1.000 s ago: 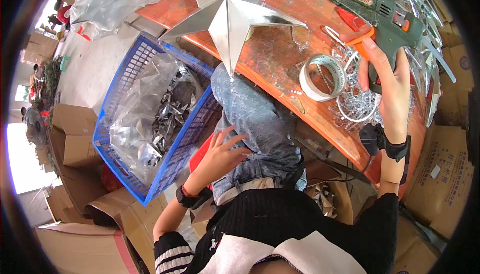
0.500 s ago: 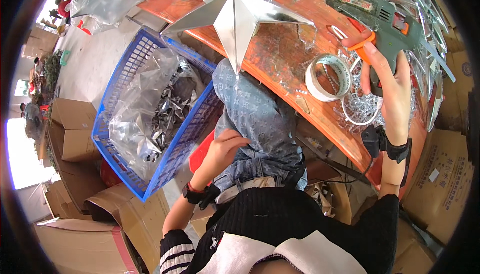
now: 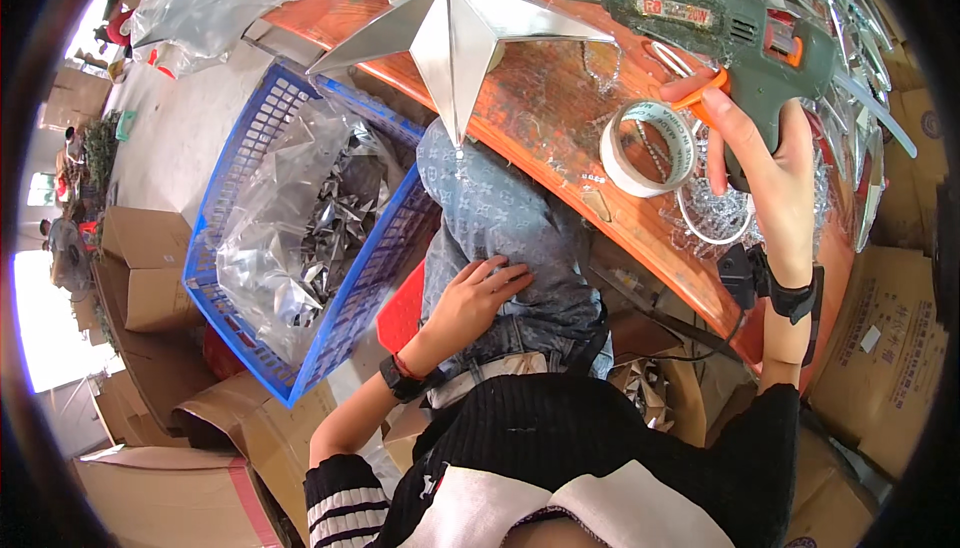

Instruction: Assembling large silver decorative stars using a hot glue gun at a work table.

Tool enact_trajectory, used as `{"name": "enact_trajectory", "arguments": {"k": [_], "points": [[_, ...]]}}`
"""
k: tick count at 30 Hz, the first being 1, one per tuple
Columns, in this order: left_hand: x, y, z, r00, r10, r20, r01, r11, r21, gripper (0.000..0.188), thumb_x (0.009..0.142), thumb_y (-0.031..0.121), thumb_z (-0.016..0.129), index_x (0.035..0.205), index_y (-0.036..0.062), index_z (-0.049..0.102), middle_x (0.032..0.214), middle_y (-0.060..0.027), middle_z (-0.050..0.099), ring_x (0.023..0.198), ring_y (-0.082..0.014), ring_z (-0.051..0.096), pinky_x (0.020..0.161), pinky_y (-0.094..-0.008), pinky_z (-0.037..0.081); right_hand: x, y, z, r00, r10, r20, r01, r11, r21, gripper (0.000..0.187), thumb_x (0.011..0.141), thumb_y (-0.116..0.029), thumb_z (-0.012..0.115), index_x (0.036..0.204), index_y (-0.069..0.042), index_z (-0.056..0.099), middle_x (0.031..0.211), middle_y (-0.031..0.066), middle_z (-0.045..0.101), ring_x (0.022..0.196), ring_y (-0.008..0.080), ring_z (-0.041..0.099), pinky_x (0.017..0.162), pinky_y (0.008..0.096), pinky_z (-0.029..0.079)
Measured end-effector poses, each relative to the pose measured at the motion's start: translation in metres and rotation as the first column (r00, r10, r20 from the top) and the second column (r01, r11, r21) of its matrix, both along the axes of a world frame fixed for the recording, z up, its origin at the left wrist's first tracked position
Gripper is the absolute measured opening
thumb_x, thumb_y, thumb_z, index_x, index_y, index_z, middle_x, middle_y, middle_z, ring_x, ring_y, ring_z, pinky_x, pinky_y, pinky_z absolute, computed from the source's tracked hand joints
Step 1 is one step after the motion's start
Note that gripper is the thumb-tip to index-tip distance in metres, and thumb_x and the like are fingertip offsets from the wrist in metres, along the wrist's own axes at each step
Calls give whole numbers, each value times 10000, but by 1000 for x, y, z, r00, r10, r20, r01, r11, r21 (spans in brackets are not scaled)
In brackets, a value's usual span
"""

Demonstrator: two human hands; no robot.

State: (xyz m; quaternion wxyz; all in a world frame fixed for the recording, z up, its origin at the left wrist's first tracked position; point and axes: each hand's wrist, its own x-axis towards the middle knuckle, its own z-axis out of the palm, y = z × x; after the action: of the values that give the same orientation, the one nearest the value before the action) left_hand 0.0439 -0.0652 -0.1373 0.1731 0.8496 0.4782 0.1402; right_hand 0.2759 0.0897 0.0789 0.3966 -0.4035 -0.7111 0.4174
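Observation:
My right hand (image 3: 765, 153) grips a dark green glue gun (image 3: 700, 23) by its handle, fingers at the orange trigger. Its metal nozzle points left, and a translucent glue stick (image 3: 875, 113) sticks out of the back. My left hand (image 3: 478, 300) lies on my thigh in patterned jeans, fingers apart, with nothing in it. Beyond it, a large silver star (image 3: 455, 38) rests at the table's edge, one point hanging over my knee. Left of the glue gun's nozzle, the star stands apart from it. A roll of tape (image 3: 650, 148) lies below the gun.
The orange wooden table (image 3: 540, 113) runs diagonally, with tangled silver beads (image 3: 715, 210) and shiny star pieces (image 3: 855, 58) at its right. A blue plastic basket (image 3: 350, 323) holding plastic-wrapped silver stars stands at my left. Cardboard boxes (image 3: 150, 273) surround me; a black cable (image 3: 690, 356) hangs below the table.
My left hand has come down and spread onto my thigh. The glue gun in my right hand has shifted left, nearer the star. The whole view has moved slightly.

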Motion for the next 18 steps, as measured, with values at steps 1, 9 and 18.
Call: {"name": "enact_trajectory", "arguments": {"k": [1,9,18], "points": [[0,0,-1,1000,-3,24,3,1000,-15,493,737,0,561,1215,117,579,1265,-24,538,1216,-255,466,1002,-377,416,0,0,0,1000,-1,-2,1,1000,-1,229,952,-164,512,1058,33,555,1000,144,674,435,52,414,511,190,414],[-3,1,-9,995,-17,96,23,997,-67,371,721,-3,563,1085,53,599,1236,-55,559,1198,-276,472,1014,-365,412,3,2,-3,1000,13,-21,-13,999,31,234,950,-162,514,1067,37,555,988,149,675,429,46,415,558,192,443],[-2,20,13,994,-57,92,57,998,-1,165,750,42,617,910,55,579,912,-68,574,948,-276,567,818,-369,460,4,3,-2,1000,8,18,-9,999,38,228,948,-164,513,1034,38,574,981,148,678,422,46,417,602,203,463]]}}
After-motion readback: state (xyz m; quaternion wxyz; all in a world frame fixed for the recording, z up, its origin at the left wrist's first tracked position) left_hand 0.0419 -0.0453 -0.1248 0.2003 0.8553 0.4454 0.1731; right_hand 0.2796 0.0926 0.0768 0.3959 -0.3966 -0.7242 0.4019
